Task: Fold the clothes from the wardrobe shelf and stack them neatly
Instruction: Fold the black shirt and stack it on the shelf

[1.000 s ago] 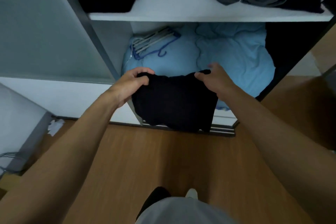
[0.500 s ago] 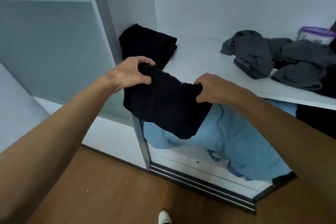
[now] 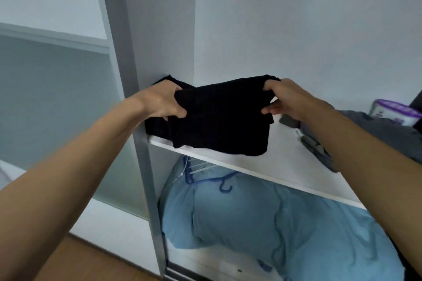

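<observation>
Head view, looking forward and down into an open wardrobe, where a person's bare arms reach in from the bottom of the frame. The left hand (image 3: 164, 102) has its fingers curled round the upper left corner of a folded black garment (image 3: 223, 121). The right hand (image 3: 287, 100) pinches the upper right corner, so both are grasping the cloth and neither is free. The garment hangs between them as a compact dark rectangle over the white shelf (image 3: 285, 166), its lower edge close to the front part of the board; whether it touches the board cannot be told. Just behind the left hand, in the shelf's left corner against the grey upright (image 3: 127, 75), sits a black pile (image 3: 155, 125) of cloth, partly hidden by the held piece. Well to the right on the same shelf lies a heap of grey clothes (image 3: 376, 130), loose and unfolded, with a purple-lidded tub (image 3: 397, 112) beyond it. Below the shelf is light blue bedding (image 3: 251, 223) with blue hangers (image 3: 205, 175) lying on it. By judgement, the folding of this piece is done and the step in hand is stacking it. The next move calls for carrying it left over the black pile and lowering it flat with edges lined up. Both hands should then let go without dragging the fold open; the grey heap looks to be waiting its turn
</observation>
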